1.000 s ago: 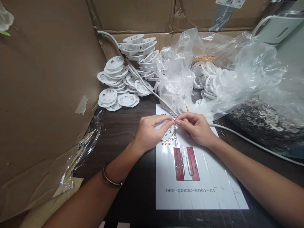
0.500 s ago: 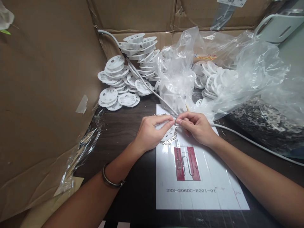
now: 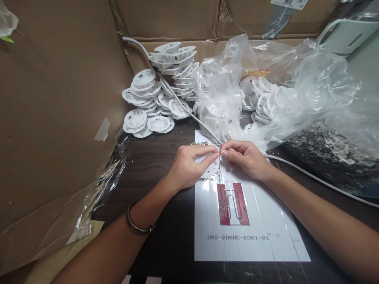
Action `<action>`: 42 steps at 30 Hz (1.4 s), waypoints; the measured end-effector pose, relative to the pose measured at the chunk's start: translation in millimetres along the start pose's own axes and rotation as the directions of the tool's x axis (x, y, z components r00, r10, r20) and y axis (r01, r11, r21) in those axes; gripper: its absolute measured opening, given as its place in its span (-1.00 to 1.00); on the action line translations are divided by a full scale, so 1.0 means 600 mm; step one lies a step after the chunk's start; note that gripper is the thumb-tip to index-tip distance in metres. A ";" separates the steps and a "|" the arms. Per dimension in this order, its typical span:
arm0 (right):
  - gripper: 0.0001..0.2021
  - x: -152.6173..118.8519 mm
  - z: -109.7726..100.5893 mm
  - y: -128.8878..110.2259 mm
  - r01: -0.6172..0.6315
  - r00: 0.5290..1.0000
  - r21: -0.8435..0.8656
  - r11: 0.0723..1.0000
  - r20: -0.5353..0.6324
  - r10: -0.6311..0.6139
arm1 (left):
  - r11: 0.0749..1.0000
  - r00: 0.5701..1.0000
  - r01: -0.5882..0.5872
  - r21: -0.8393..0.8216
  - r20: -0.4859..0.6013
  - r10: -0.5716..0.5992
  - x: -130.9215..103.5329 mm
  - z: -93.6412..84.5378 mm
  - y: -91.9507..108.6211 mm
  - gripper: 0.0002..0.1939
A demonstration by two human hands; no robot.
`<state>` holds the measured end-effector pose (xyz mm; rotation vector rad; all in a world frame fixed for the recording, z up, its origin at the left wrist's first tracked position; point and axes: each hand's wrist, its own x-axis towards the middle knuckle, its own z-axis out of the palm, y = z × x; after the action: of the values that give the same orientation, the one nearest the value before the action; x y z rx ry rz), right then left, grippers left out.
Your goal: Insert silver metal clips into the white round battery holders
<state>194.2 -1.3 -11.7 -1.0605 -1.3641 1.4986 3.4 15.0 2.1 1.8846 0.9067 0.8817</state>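
Observation:
My left hand (image 3: 189, 165) is closed in a pinch over a white round plastic disc (image 3: 212, 169), which lies partly hidden under its fingers. Thumb and index finger of my right hand (image 3: 245, 158) are pinched too, and both sets of fingertips meet at the disc's right edge. Whatever sits between them is too small to make out. A thin yellowish tip (image 3: 229, 135) sticks up behind my right fingers; the rest of it is hidden. Small shiny metal pieces (image 3: 207, 179) lie around the disc on a printed white sheet (image 3: 251, 248).
Piles of white round parts (image 3: 143, 92) stand at the back left. Clear plastic bags (image 3: 237, 86) with more discs fill the back right, beside a bag of metal clips (image 3: 334, 154). A grey cable (image 3: 189, 112) crosses the table (image 3: 154, 157). Cardboard (image 3: 59, 98) walls the left.
My hands stay together at nearly the same spot, their fingertips shifting slightly. The yellowish tip behind my right hand has tilted to the left.

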 end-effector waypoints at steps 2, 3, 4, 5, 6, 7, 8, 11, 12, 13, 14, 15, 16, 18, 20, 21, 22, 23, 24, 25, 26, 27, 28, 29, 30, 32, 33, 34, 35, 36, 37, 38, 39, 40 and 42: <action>-0.82 0.001 0.000 -0.004 -0.004 1.000 0.028 1.000 0.009 0.004 | 1.000 1.000 -0.006 0.002 -0.007 0.006 -0.001 0.000 0.000 -0.85; -0.82 0.001 -0.001 -0.004 -0.007 1.000 0.039 0.999 0.011 0.006 | 1.000 1.000 -0.009 0.002 -0.009 0.009 -0.001 0.000 0.000 -0.85; -0.83 0.002 -0.001 -0.004 -0.010 1.000 0.048 0.999 0.012 0.009 | 1.000 1.000 -0.011 0.001 -0.011 0.011 -0.001 0.000 -0.001 -0.85; -0.83 0.002 -0.002 -0.004 -0.011 1.000 0.054 0.998 0.013 0.010 | 1.000 1.000 -0.011 0.001 -0.012 0.011 -0.001 0.001 -0.001 -0.85; -0.84 0.002 -0.003 -0.003 -0.010 1.000 0.058 0.998 0.012 0.009 | 1.000 1.000 -0.012 0.000 -0.014 0.012 -0.001 0.001 -0.002 -0.85; -0.84 0.002 -0.003 -0.001 -0.009 1.000 0.059 0.998 0.009 0.008 | 1.000 1.000 -0.012 0.000 -0.014 0.011 -0.001 0.001 -0.002 -0.85; -0.84 0.002 -0.004 0.001 -0.007 1.000 0.057 0.998 0.003 0.007 | 1.000 1.000 -0.010 0.001 -0.016 0.010 -0.001 0.001 -0.002 -0.85; -0.83 0.002 -0.004 0.007 -0.001 0.999 0.045 0.999 -0.035 0.003 | 1.000 1.000 0.006 0.001 -0.025 -0.006 0.001 0.001 -0.001 -0.84; -0.83 0.002 -0.004 0.009 0.003 0.999 0.043 0.999 -0.050 -0.001 | 1.000 0.999 0.015 -0.002 -0.030 -0.015 0.001 0.001 0.000 -0.83; -0.82 0.002 -0.004 0.011 0.010 0.998 0.043 0.999 -0.064 -0.008 | 1.000 0.999 0.023 -0.007 -0.036 -0.023 0.002 0.001 0.000 -0.83; -0.82 0.002 -0.004 0.013 0.019 0.997 0.045 0.999 -0.076 -0.016 | 0.999 0.999 0.031 -0.011 -0.039 -0.032 0.002 0.001 0.000 -0.83; -0.82 0.002 -0.003 0.014 0.029 0.996 0.046 0.998 -0.084 -0.025 | 0.999 0.998 0.037 -0.012 -0.041 -0.037 0.002 0.001 0.000 -0.83; -0.82 0.002 -0.002 0.015 0.038 0.995 0.044 0.998 -0.091 -0.034 | 0.999 0.998 0.037 -0.010 -0.044 -0.038 0.002 0.001 0.000 -0.84; -0.83 0.001 0.000 0.014 0.055 0.993 0.014 0.998 -0.104 -0.053 | 1.000 0.998 0.028 0.005 -0.054 -0.027 0.001 0.002 -0.002 -0.85; -0.84 -0.002 0.004 0.012 0.081 0.989 -0.039 0.996 -0.124 -0.085 | 0.999 0.998 -0.004 0.040 -0.058 0.006 0.001 0.002 -0.004 -0.84; -0.84 -0.003 0.006 0.011 0.097 0.985 -0.065 0.993 -0.135 -0.105 | 0.997 0.998 -0.030 0.070 -0.054 0.034 0.000 0.002 -0.005 -0.83; -0.84 -0.005 0.008 0.009 0.114 0.981 -0.088 0.990 -0.150 -0.126 | 0.992 0.996 -0.059 0.109 -0.054 0.065 0.000 0.002 -0.005 -0.83; -0.84 -0.006 0.011 0.008 0.127 0.976 -0.107 0.986 -0.162 -0.144 | 0.984 0.994 -0.087 0.153 -0.058 0.097 -0.001 0.001 -0.006 -0.84; -0.83 -0.007 0.014 0.007 0.133 0.973 -0.120 0.984 -0.171 -0.153 | 0.974 0.990 -0.111 0.199 -0.065 0.127 -0.002 0.001 -0.007 -0.87; -0.83 -0.008 0.016 0.007 0.130 0.972 -0.130 0.983 -0.179 -0.152 | 0.962 0.987 -0.123 0.243 -0.072 0.144 -0.003 0.001 -0.007 -0.88; -0.81 -0.008 0.019 0.007 0.120 0.972 -0.141 0.983 -0.184 -0.145 | 0.951 0.986 -0.120 0.285 -0.074 0.147 -0.004 0.001 -0.007 -0.84; -0.80 -0.008 0.021 0.007 0.105 0.973 -0.156 0.982 -0.190 -0.134 | 0.943 0.989 -0.102 0.318 -0.072 0.132 -0.005 0.000 -0.007 -0.76; -0.79 -0.008 0.023 0.008 0.088 0.973 -0.172 0.981 -0.197 -0.122 | 0.936 0.992 -0.075 0.343 -0.068 0.104 -0.006 0.000 -0.007 -0.69; -0.77 -0.008 0.024 0.009 0.070 0.973 -0.187 0.980 -0.206 -0.109 | 0.931 0.995 -0.046 0.363 -0.064 0.074 -0.007 0.000 -0.007 -0.65; -0.76 -0.007 0.025 0.010 0.057 0.971 -0.202 0.978 -0.215 -0.101 | 0.926 0.996 -0.022 0.377 -0.067 0.051 -0.008 0.000 -0.007 -0.63; -0.76 -0.007 0.027 0.013 0.041 0.968 -0.230 0.972 -0.232 -0.096 | 0.921 0.996 -0.008 0.389 -0.081 0.043 -0.008 0.002 -0.007 -0.66; -0.76 -0.007 0.027 0.014 0.039 0.966 -0.240 0.970 -0.238 -0.098 | 0.919 0.995 -0.014 0.393 -0.085 0.052 -0.008 0.003 -0.007 -0.69; -0.76 -0.007 0.028 0.016 0.040 0.966 -0.253 0.967 -0.239 -0.102 | 0.918 0.994 -0.025 0.396 -0.086 0.064 -0.008 0.004 -0.007 -0.72; -0.76 -0.007 0.028 0.016 0.042 0.965 -0.270 0.962 -0.239 -0.109 | 0.917 0.993 -0.036 0.397 -0.085 0.076 -0.008 0.005 -0.007 -0.74; -0.76 -0.007 0.029 0.017 0.045 0.964 -0.286 0.957 -0.239 -0.117 | 0.917 0.993 -0.045 0.396 -0.084 0.085 -0.007 0.006 -0.008 -0.77; -0.77 -0.007 0.030 0.017 0.050 0.963 -0.301 0.952 -0.238 -0.126 | 0.918 0.993 -0.051 0.394 -0.082 0.091 -0.007 0.007 -0.008 -0.78; -0.77 -0.008 0.031 0.017 0.057 0.961 -0.320 0.946 -0.239 -0.139 | 0.917 0.992 -0.058 0.394 -0.081 0.097 -0.007 0.008 -0.009 -0.80; -0.78 -0.008 0.033 0.017 0.067 0.957 -0.347 0.936 -0.242 -0.159 | 0.916 0.992 -0.063 0.396 -0.080 0.103 -0.007 0.010 -0.010 -0.81; -0.79 -0.009 0.035 0.016 0.082 0.951 -0.381 0.921 -0.247 -0.186 | 0.914 0.991 -0.065 0.401 -0.079 0.106 -0.007 0.011 -0.010 -0.82; -0.81 -0.010 0.038 0.014 0.113 0.932 -0.468 0.876 -0.255 -0.256 | 0.907 0.991 -0.064 0.417 -0.082 0.108 -0.008 0.012 -0.010 -0.84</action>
<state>173.9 -14.3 -18.7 -1.3380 -1.5674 0.8428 5.8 10.7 -7.4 2.2725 1.1516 0.8973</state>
